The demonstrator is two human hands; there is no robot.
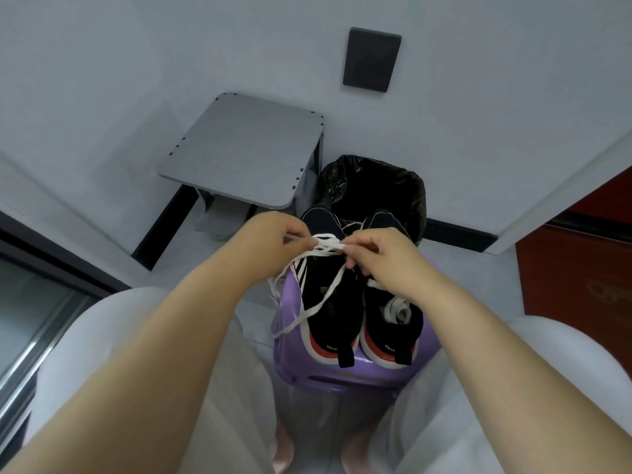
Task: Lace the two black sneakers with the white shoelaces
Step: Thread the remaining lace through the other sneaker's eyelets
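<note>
While both hands (273, 237) (379, 254) pinch a white lace (325, 246), blur seemingly hides its eyelets.

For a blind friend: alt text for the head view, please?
A left hand and right hand pinch a white lace above the left sneaker of a black pair on a purple stool. A second lace lies bundled in the right sneaker; a bin and grey table stand behind.

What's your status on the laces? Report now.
Left hand, right hand: both pinch lace over left shoe. Right shoe: spare lace bundled on top. Nothing in the way.
</note>
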